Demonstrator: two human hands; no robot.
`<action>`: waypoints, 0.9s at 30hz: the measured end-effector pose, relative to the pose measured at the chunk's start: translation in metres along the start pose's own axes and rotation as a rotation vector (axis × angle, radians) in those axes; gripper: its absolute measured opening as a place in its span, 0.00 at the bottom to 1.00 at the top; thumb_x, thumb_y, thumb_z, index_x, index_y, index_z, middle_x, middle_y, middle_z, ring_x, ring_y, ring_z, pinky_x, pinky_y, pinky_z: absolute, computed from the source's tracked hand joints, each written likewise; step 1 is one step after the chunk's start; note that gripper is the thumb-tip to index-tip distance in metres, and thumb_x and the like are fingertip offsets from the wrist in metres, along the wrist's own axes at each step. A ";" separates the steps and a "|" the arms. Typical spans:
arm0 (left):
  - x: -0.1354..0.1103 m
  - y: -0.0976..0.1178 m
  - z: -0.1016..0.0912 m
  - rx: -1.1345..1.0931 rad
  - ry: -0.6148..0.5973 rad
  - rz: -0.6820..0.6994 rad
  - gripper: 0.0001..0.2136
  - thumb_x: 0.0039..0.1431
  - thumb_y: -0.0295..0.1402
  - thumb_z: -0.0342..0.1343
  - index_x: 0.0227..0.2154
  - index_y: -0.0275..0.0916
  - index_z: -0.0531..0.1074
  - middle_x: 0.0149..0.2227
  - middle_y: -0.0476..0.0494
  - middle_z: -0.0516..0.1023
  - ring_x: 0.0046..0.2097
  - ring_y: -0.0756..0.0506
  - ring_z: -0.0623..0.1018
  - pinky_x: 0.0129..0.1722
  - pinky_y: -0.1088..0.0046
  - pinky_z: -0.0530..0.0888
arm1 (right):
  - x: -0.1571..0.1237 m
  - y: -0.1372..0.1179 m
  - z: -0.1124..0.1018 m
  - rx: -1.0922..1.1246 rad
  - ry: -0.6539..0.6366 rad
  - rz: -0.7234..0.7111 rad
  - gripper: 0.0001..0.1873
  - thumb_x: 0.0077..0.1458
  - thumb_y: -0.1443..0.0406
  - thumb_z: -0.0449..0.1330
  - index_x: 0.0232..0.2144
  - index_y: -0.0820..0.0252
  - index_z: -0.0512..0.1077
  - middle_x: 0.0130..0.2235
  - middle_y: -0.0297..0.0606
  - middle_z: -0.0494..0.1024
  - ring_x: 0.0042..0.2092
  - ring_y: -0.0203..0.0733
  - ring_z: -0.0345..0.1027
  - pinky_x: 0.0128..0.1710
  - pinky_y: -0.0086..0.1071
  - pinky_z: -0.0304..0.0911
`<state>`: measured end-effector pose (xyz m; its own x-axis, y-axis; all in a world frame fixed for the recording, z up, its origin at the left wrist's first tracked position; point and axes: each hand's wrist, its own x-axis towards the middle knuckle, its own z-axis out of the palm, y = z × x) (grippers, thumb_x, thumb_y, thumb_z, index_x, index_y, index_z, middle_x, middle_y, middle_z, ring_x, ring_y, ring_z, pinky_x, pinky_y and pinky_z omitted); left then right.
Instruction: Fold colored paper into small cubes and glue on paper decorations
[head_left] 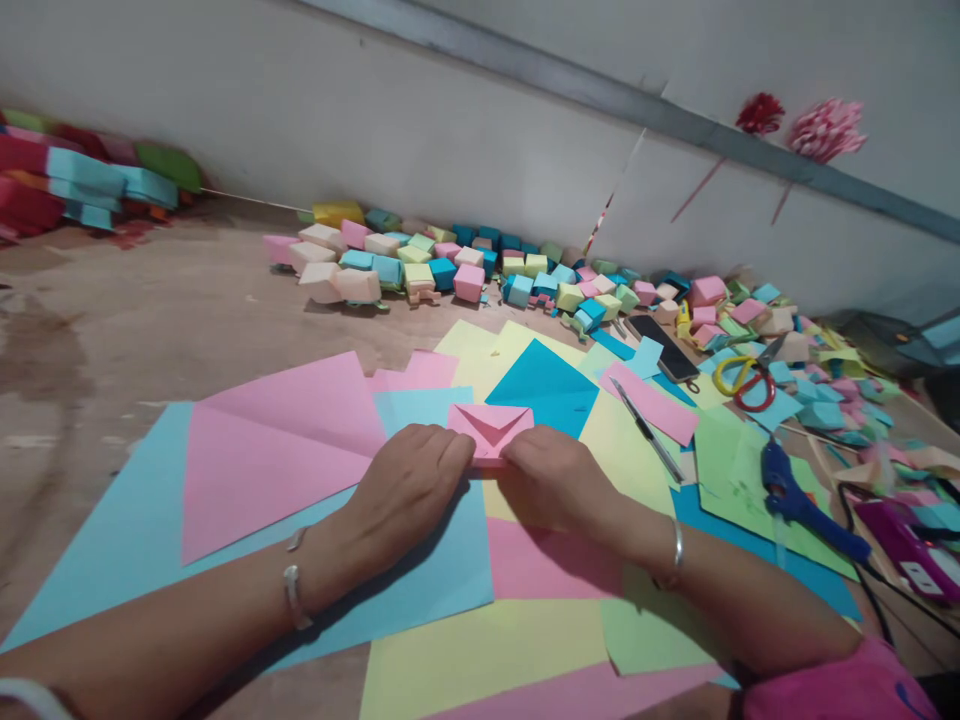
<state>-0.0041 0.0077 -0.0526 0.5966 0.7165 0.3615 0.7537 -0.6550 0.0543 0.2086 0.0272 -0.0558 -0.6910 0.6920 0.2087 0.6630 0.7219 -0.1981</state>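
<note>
A small folded piece of pink paper (pixel 491 425) with a V-shaped opening on its upper side lies between my hands. My left hand (pixel 409 480) grips its left end, thumb and fingers pressed together. At the right end, my right hand (pixel 559 480) pinches the same paper; some of its fingers are hidden beneath. Under and around both hands spread coloured sheets: a creased pink sheet (pixel 281 450) on the left, a light blue sheet (pixel 420 570) below it, a dark blue sheet (pixel 540 380) just behind the folded paper, and yellow sheets (pixel 487 650) towards me.
Many small folded paper boxes (pixel 469 280) line the wall. To the right are a pen (pixel 645 425), a phone (pixel 664 348), scissors (pixel 750 380), a blue glue gun (pixel 806 505) with its cord and a purple device (pixel 911 545). Paper flowers (pixel 825 130) hang at upper right.
</note>
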 end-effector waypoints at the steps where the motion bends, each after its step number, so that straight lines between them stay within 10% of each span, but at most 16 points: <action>1: 0.000 -0.001 0.001 0.003 -0.001 -0.020 0.14 0.63 0.21 0.39 0.25 0.38 0.64 0.23 0.45 0.67 0.25 0.45 0.63 0.26 0.68 0.61 | 0.001 0.004 0.001 0.103 0.004 0.035 0.11 0.59 0.72 0.52 0.25 0.60 0.65 0.27 0.36 0.70 0.30 0.37 0.59 0.28 0.32 0.49; 11: 0.003 -0.013 0.010 -0.242 -0.030 -0.168 0.18 0.68 0.42 0.42 0.50 0.35 0.68 0.36 0.40 0.78 0.37 0.41 0.76 0.35 0.65 0.68 | 0.002 0.007 -0.002 0.370 0.018 0.142 0.08 0.60 0.69 0.52 0.28 0.59 0.65 0.28 0.34 0.70 0.30 0.36 0.59 0.29 0.31 0.51; 27: 0.012 -0.010 0.006 -0.121 -0.197 -0.269 0.13 0.66 0.34 0.45 0.41 0.41 0.75 0.31 0.44 0.75 0.34 0.42 0.72 0.32 0.66 0.60 | 0.007 -0.002 0.004 0.197 0.102 0.247 0.08 0.62 0.68 0.48 0.30 0.59 0.61 0.32 0.37 0.68 0.32 0.38 0.59 0.30 0.32 0.52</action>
<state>-0.0028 0.0248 -0.0541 0.4318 0.8921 0.1331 0.8599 -0.4516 0.2378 0.2014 0.0310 -0.0582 -0.4774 0.8495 0.2246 0.7317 0.5259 -0.4336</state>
